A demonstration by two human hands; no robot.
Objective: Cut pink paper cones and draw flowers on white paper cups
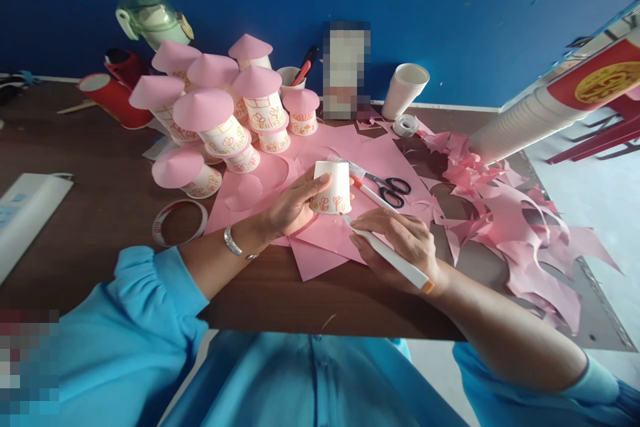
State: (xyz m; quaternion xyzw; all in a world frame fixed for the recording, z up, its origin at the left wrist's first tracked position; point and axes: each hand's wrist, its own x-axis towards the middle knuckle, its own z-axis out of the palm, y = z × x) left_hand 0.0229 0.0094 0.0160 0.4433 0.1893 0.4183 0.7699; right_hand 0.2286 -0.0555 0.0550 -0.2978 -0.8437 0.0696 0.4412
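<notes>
My left hand [296, 205] is closed around a small white paper cup [332, 180], held upside down with its narrow end up. Orange and yellow flower drawings run along the cup's lower part. In my right hand [400, 243] is a white marker pen [393, 259] with an orange end; its tip is close to the cup's lower rim, and I cannot tell whether it touches. A second white marker with a red part [373, 193] shows just above my right fingers. Beneath both hands lie pink paper sheets [320, 260]. Black-handled scissors [393, 190] rest beyond my right hand.
Several decorated cups with pink cone roofs [204, 109] stand at left. A tape roll [180, 221] and power strip [35, 213] lie nearby. Stacked white cups [405, 90] stand behind. Pink scraps [515, 220] and a long cup stack [530, 117] occupy the right, before a blue wall [450, 7].
</notes>
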